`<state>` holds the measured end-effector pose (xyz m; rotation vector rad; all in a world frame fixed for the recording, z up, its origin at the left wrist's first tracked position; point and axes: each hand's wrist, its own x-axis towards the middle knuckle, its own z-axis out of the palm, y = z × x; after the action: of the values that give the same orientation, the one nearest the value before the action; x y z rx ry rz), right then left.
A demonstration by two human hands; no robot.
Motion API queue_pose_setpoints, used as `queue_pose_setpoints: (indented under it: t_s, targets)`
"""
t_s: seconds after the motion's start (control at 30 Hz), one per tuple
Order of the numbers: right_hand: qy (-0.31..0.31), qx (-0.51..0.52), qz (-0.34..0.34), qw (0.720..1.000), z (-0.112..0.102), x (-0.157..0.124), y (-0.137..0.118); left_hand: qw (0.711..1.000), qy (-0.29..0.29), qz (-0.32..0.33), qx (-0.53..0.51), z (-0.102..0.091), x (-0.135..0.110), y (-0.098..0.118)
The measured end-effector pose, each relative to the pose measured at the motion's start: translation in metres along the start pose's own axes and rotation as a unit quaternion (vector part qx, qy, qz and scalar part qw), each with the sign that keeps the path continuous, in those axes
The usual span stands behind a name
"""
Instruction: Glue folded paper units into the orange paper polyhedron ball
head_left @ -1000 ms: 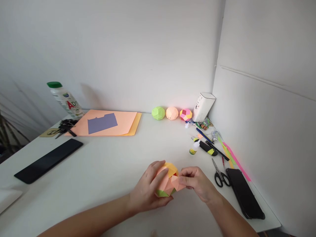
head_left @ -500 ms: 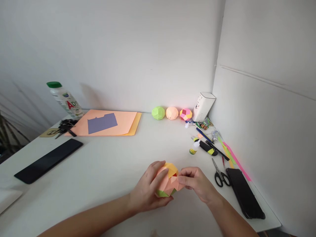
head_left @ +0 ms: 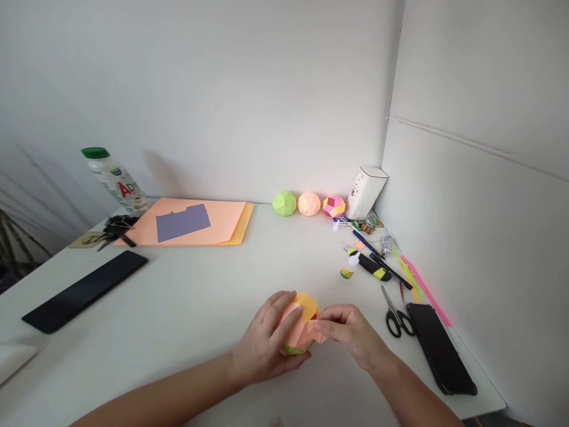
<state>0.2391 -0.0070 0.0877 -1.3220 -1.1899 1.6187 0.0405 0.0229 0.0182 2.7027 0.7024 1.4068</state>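
A folded paper ball [head_left: 302, 323] in orange, yellow and green rests on the white table [head_left: 186, 296] near its front edge. My left hand [head_left: 267, 344] wraps around the ball's left side, fingers curled over its top. My right hand [head_left: 351, 332] pinches a small orange paper flap [head_left: 317, 330] against the ball's right side. Part of the ball is hidden behind my fingers.
Three finished paper balls [head_left: 309, 204] line the back wall beside a white box [head_left: 365, 192]. Glue bottle [head_left: 349, 265], pens, scissors [head_left: 395, 313] and a black phone [head_left: 440, 349] lie at right. Orange sheets [head_left: 195, 222], a bottle [head_left: 116, 181], keys and a black tablet [head_left: 84, 289] are at left.
My right hand has pressed the orange flap closer into the ball, moving slightly left and down. The left hand keeps its hold.
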Motion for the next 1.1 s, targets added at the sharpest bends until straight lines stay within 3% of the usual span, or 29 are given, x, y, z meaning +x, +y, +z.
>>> queue_pose_setpoints:
  t_s: [0.27, 0.57, 0.87, 1.1]
  targets:
    - [0.051, 0.000, -0.020, 0.998, 0.012, -0.003, 0.002, 1.000, 0.003, -0.003, 0.000, -0.001, 0.002, -0.001]
    - [0.010, -0.017, -0.039, 0.999, 0.010, -0.004, 0.003, 0.997, -0.039, -0.043, -0.055, 0.000, -0.003, 0.001]
    - [0.055, -0.035, -0.028, 0.997, 0.009, -0.001, 0.006, 0.993, -0.061, -0.070, -0.070, 0.002, -0.007, 0.002]
    - [0.055, -0.050, -0.020, 0.997, 0.010, 0.001, 0.008, 0.991, -0.069, -0.073, -0.086, 0.003, -0.007, 0.004]
